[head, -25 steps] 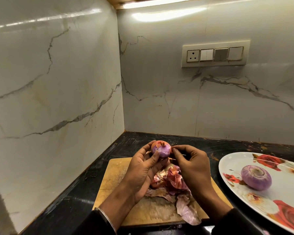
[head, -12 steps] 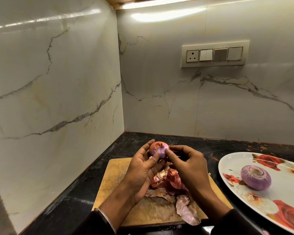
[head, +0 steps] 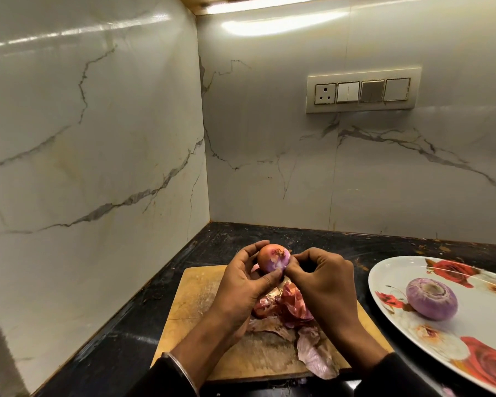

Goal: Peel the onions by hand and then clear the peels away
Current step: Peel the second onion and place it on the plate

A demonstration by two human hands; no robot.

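My left hand [head: 242,285] grips a partly peeled red onion [head: 272,260] above the far end of a wooden cutting board [head: 196,293]. Orange-brown skin still covers the onion's left side; purple flesh shows on the right. My right hand [head: 324,287] pinches at the onion's right side with thumb and fingertips. A heap of reddish and pale onion peels [head: 292,313] lies on the board beneath both hands. A fully peeled purple onion [head: 431,298] sits on a white plate with red roses [head: 390,282] to the right.
The board lies on a black countertop [head: 132,339] in a corner of marble-look walls. A switch panel [head: 364,91] is mounted on the back wall. The plate runs off the right edge of the view.
The onion has turned in my left hand, so more orange skin faces me. My right hand has closed in against its right side.
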